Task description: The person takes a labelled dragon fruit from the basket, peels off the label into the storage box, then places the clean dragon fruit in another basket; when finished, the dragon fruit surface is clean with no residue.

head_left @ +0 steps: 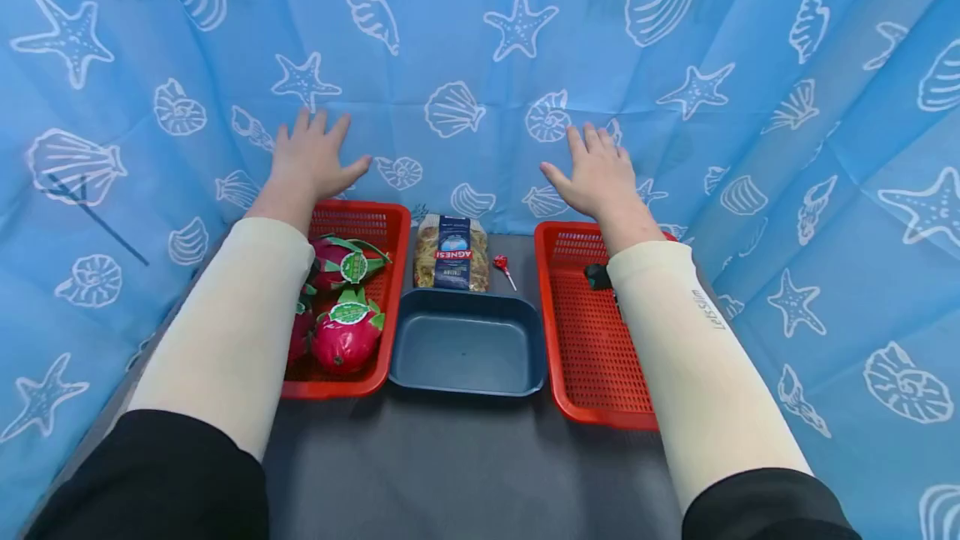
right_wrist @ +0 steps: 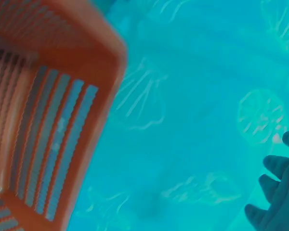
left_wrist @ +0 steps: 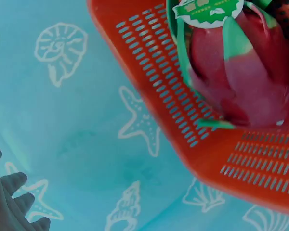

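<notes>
In the head view, we see two hands held up in front of the blue curtain (head_left: 480,48), near the back edge of the grey table (head_left: 472,473). The left hand (head_left: 311,158) has its fingers straight and spread apart, and it holds nothing. It is above the back of the left red basket (head_left: 397,273). The right hand (head_left: 596,173) has let go of everything too, with its fingers stretched out over the back edge of the right red basket (head_left: 600,365).

We find pink dragon fruits (head_left: 348,340) in the left basket, two by its right side and one partly behind the pale sleeve (head_left: 225,332). In the right basket, a dark thing (head_left: 597,277) peeks out by the other sleeve; we cannot tell what it is. A blue-grey tray (head_left: 465,348) sits between the baskets. Behind it, by the table's back edge, we see a bag of pasta (head_left: 452,255) and a red lollipop (head_left: 501,263).

In the left wrist view, we see what the head view hides: one fruit up close, near a basket corner with long slots. The hand's fingertips show at the bottom left corner.

In the right wrist view, we get a blurry basket corner and its slotted wall. The spread fingers show at the right edge, well apart from the basket.
</notes>
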Motion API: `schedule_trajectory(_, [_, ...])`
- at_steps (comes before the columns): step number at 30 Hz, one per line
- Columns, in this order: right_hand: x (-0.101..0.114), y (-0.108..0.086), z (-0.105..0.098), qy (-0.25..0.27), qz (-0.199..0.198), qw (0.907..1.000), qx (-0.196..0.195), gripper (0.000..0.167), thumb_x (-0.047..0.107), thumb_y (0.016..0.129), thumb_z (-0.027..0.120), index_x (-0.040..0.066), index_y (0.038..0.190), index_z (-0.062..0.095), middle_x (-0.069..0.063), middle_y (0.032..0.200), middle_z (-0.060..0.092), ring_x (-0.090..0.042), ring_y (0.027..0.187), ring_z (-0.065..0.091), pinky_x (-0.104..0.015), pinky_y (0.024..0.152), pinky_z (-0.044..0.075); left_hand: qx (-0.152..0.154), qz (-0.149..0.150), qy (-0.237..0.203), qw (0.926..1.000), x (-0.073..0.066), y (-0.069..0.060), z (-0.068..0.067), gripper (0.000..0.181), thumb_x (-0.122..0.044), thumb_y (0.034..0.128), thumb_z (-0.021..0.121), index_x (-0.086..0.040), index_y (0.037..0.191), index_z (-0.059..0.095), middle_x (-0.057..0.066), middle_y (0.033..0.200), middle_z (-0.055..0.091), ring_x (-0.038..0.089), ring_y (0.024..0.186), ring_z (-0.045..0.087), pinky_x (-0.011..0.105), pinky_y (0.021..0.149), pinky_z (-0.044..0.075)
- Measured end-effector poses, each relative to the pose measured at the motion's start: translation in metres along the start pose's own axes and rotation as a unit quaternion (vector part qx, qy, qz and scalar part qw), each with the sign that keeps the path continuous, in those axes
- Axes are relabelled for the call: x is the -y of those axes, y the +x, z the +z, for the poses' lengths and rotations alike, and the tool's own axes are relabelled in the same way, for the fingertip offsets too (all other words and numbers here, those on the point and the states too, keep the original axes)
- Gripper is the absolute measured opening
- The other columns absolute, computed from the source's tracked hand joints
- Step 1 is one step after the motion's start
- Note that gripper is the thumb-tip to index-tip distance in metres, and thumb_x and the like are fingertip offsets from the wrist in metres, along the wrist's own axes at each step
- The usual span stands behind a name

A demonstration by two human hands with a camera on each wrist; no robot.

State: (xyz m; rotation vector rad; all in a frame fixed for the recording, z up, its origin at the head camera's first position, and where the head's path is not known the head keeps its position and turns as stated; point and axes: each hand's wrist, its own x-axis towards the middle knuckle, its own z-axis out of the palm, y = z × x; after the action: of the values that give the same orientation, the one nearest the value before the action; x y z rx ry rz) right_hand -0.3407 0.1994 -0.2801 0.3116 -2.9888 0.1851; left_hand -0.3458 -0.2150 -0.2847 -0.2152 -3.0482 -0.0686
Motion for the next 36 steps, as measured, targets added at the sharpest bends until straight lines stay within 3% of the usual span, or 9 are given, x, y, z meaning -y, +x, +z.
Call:
schedule_trajectory(4, [0.021,-0.001,-0.004,0.021,-0.028,0.9994,-0.005,0.085,0.062,0.104,0.037,0.01,0.166,0.009,-0.019,0.17,0.008,-0.039,0.155,0.005,-0.062,0.122,0.01,-0.005,0.016,0.0,0.9999,-0.004,-0.008,-0.009,0.088,-0.065,0.1022,0.034,-0.011,0.166,0.005,0.028,0.167,0.004,0.049,0.153,-0.005,0.069,0.119,0.003])
schedule_trajectory(9, [0.048,-0.006,-0.007,0.036,-0.076,0.9963,-0.015,0.087,0.064,0.102,0.042,0.014,0.166,0.013,-0.016,0.17,0.012,-0.035,0.156,0.01,-0.058,0.123,0.011,-0.02,0.045,0.003,0.9988,-0.011,-0.021,-0.023,0.086,-0.061,0.1027,0.039,-0.009,0.165,0.011,0.029,0.166,0.012,0.049,0.152,0.008,0.068,0.119,0.012])
schedule_trajectory(14, [0.071,-0.015,-0.012,0.059,-0.115,0.9914,-0.021,0.088,0.065,0.1,0.048,0.016,0.166,0.016,-0.013,0.17,0.013,-0.033,0.155,0.014,-0.057,0.123,0.013,-0.046,0.047,-0.008,0.9978,-0.008,-0.04,-0.037,0.085,-0.058,0.1025,0.044,-0.009,0.165,0.013,0.027,0.167,0.013,0.046,0.152,0.016,0.066,0.118,0.02])
schedule_trajectory(21, [0.09,-0.03,-0.014,0.106,-0.159,0.9807,-0.041,0.09,0.059,0.095,0.064,0.019,0.165,0.022,-0.009,0.169,0.02,-0.031,0.154,0.022,-0.056,0.121,0.023,-0.11,0.077,-0.044,0.9899,-0.006,-0.077,-0.042,0.083,-0.053,0.101,0.052,-0.01,0.164,0.022,0.023,0.165,0.024,0.045,0.147,0.03,0.068,0.112,0.031])
schedule_trajectory(28, [0.114,-0.046,-0.007,0.156,-0.214,0.9632,-0.045,0.089,0.046,0.093,0.075,0.017,0.163,0.028,-0.008,0.166,0.03,-0.027,0.151,0.029,-0.051,0.12,0.03,-0.202,0.101,-0.084,0.9705,-0.003,-0.119,-0.037,0.077,-0.04,0.0982,0.064,-0.007,0.16,0.033,0.023,0.153,0.044,0.041,0.139,0.044,0.061,0.109,0.041])
schedule_trajectory(36, [0.132,-0.064,0.0,0.206,-0.235,0.9495,-0.025,0.084,0.038,0.091,0.079,0.017,0.16,0.036,-0.007,0.161,0.038,-0.025,0.147,0.036,-0.05,0.116,0.037,-0.208,0.075,-0.144,0.9646,0.0,-0.162,-0.039,0.088,-0.039,0.0946,0.069,-0.013,0.164,0.023,0.018,0.161,0.038,0.038,0.146,0.037,0.062,0.109,0.04])
